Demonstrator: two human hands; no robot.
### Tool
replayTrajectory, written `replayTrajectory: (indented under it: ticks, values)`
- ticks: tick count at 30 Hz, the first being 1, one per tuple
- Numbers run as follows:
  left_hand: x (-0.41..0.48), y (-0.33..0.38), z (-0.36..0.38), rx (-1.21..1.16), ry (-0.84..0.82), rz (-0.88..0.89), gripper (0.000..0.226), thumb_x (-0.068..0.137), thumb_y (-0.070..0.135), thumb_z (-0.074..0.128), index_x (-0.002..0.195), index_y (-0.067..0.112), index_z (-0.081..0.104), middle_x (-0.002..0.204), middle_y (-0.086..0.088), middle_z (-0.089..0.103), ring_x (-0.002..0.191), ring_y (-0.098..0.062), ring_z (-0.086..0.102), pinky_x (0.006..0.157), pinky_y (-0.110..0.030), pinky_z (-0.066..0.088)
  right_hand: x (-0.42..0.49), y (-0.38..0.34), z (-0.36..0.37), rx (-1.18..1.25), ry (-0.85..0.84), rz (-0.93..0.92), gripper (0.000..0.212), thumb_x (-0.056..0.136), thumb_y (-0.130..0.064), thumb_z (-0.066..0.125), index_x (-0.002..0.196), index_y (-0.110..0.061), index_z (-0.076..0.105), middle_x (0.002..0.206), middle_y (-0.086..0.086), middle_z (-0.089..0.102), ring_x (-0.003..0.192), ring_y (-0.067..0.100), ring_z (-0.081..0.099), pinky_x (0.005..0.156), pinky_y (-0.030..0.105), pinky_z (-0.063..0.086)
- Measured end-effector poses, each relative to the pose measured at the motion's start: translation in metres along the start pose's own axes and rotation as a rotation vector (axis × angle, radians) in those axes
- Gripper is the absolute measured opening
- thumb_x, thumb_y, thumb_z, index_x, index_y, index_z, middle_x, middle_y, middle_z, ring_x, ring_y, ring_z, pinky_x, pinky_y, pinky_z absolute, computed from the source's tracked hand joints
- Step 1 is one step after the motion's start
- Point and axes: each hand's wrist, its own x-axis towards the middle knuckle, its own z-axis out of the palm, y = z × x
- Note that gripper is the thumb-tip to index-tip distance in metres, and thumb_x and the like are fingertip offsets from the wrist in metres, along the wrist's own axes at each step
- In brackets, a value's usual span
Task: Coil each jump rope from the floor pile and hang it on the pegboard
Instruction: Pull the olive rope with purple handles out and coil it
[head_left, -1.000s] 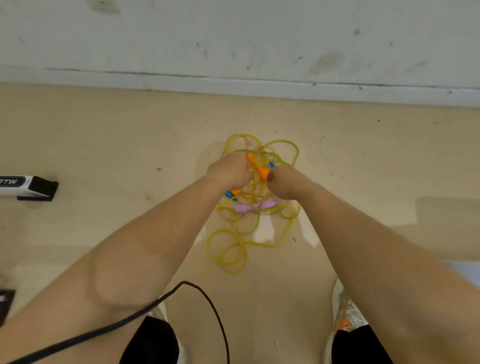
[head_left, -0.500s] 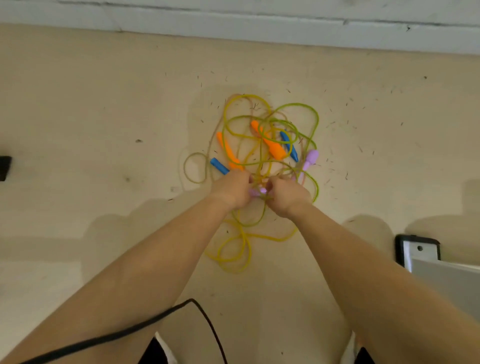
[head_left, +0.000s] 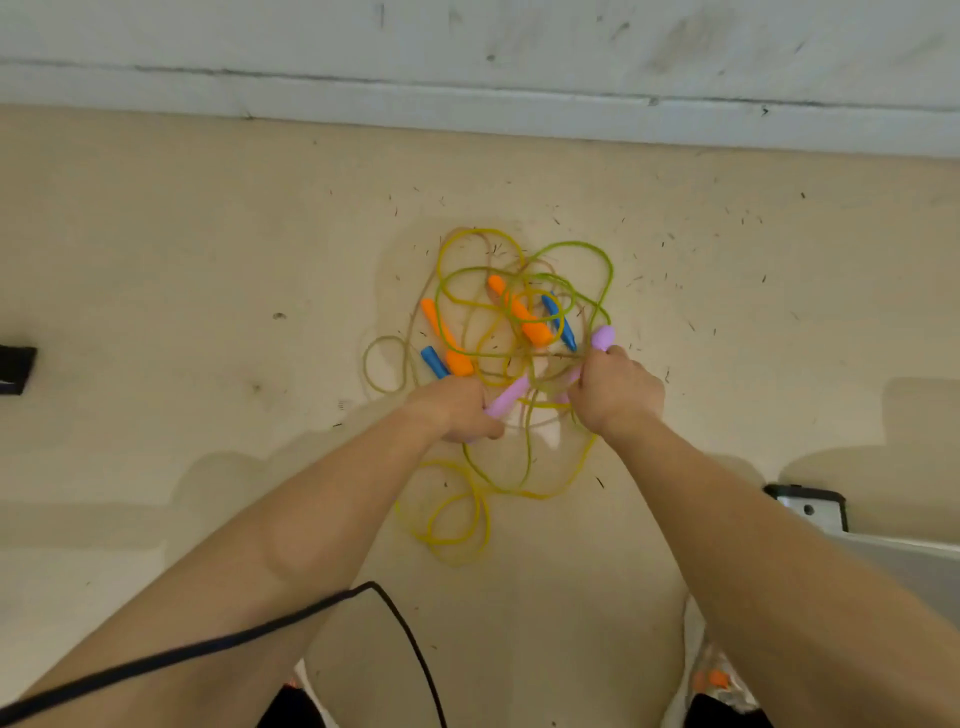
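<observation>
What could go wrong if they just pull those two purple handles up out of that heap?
The left hand and right hand grip the purple handles, whose cord seems threaded through the rope pile: pulling might tighten knots. Loops cross the orange handles and blue handles, so these could get dragged along.

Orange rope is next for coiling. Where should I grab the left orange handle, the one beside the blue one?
Pinch the left orange handle around its middle, coming straight down from above, fingers across its length. It lies flat and slanted on the floor; its lower end crowds a blue handle and cords loop nearby, so the middle looks freest.
</observation>
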Motion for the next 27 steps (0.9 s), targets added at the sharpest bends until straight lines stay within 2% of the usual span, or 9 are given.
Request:
replayTrajectory:
  ticks: [3, 8, 11, 13, 14, 16, 18, 21, 27]
  values:
    - [-0.034, 0.009, -0.03, -0.098, -0.038, 0.019, 0.028, 0.084, 0.041, 0.067, 0.09, 0.014, 0.069, 0.079, -0.004, 0.067, 0.068, -0.018, 0.06, 0.055, -0.025, 0.042, -0.014, 0.001, -0.035, 0.155, -0.094, -0.044, 0.033, 0.089, -0.023, 0.056, 0.121, -0.016, 0.055, 0.124, 0.009, 0.05, 0.111, 0.031, 0.058, 0.081, 0.038, 0.048]
    - [-0.106, 0.03, -0.083, -0.409, 0.12, 0.112, 0.02, 0.088, 0.034, 0.072, 0.086, 0.019, 0.058, 0.07, -0.002, 0.062, 0.054, -0.015, 0.055, 0.04, -0.017, 0.037, -0.056, -0.015, -0.1, 0.387, -0.215, -0.22, 0.038, 0.083, -0.011, 0.052, 0.116, -0.022, 0.069, 0.117, 0.005, 0.066, 0.111, 0.023, 0.061, 0.093, 0.031, 0.049]
    - [-0.152, 0.041, -0.111, -0.779, 0.206, 0.188, 0.019, 0.092, 0.029, 0.07, 0.088, 0.015, 0.058, 0.075, -0.006, 0.066, 0.053, -0.015, 0.063, 0.044, -0.018, 0.046, -0.093, -0.03, -0.139, 0.719, -0.386, -0.292, 0.037, 0.081, -0.017, 0.05, 0.112, -0.015, 0.071, 0.118, 0.006, 0.067, 0.111, 0.017, 0.057, 0.094, 0.028, 0.045]
    - [-0.181, 0.046, -0.126, -1.008, 0.197, 0.248, 0.018, 0.094, 0.027, 0.067, 0.092, 0.01, 0.063, 0.083, -0.008, 0.069, 0.058, -0.017, 0.067, 0.053, -0.022, 0.054, -0.115, -0.036, -0.16, 0.782, -0.458, -0.361, 0.03, 0.08, -0.021, 0.049, 0.099, -0.016, 0.072, 0.119, 0.001, 0.065, 0.105, 0.01, 0.055, 0.087, 0.017, 0.042]
    - [-0.196, 0.048, -0.135, -1.085, 0.203, 0.276, 0.02, 0.095, 0.028, 0.065, 0.091, 0.008, 0.064, 0.085, -0.008, 0.071, 0.06, -0.018, 0.067, 0.058, -0.023, 0.056, -0.124, -0.037, -0.169, 0.77, -0.439, -0.401, 0.025, 0.079, -0.025, 0.051, 0.089, -0.017, 0.073, 0.112, 0.0, 0.067, 0.101, 0.01, 0.058, 0.087, 0.016, 0.043]
    - [-0.219, 0.05, -0.149, -1.206, 0.247, 0.314, 0.024, 0.097, 0.029, 0.063, 0.089, 0.007, 0.064, 0.086, -0.008, 0.072, 0.059, -0.016, 0.067, 0.06, -0.022, 0.057, -0.135, -0.033, -0.178, 0.708, -0.352, -0.431, 0.018, 0.079, -0.028, 0.059, 0.077, -0.018, 0.073, 0.095, 0.003, 0.071, 0.096, 0.02, 0.064, 0.089, 0.029, 0.049]
    - [-0.242, 0.049, -0.162, -1.3, 0.331, 0.341, 0.023, 0.096, 0.029, 0.063, 0.09, 0.007, 0.062, 0.084, -0.009, 0.072, 0.057, -0.015, 0.066, 0.055, -0.021, 0.057, -0.143, -0.023, -0.186, 0.569, -0.247, -0.431, 0.012, 0.086, -0.024, 0.062, 0.075, -0.02, 0.066, 0.081, 0.001, 0.066, 0.086, 0.027, 0.065, 0.079, 0.036, 0.054]
    - [-0.269, 0.045, -0.172, -1.346, 0.415, 0.362, 0.024, 0.095, 0.03, 0.066, 0.09, 0.008, 0.06, 0.082, -0.009, 0.07, 0.056, -0.016, 0.063, 0.054, -0.022, 0.055, -0.16, -0.01, -0.204, 0.441, -0.065, -0.422, 0.026, 0.096, -0.024, 0.058, 0.07, -0.023, 0.053, 0.072, -0.006, 0.057, 0.073, 0.019, 0.056, 0.061, 0.021, 0.041]
    - [-0.292, 0.042, -0.16, -1.325, 0.447, 0.419, 0.011, 0.092, 0.022, 0.068, 0.101, 0.016, 0.065, 0.089, -0.004, 0.068, 0.069, -0.018, 0.066, 0.063, -0.022, 0.055, -0.194, -0.021, -0.254, 1.172, -0.113, -0.37, 0.019, 0.104, -0.01, 0.047, 0.09, -0.011, 0.059, 0.081, 0.008, 0.07, 0.069, 0.02, 0.066, 0.064, 0.027, 0.054]
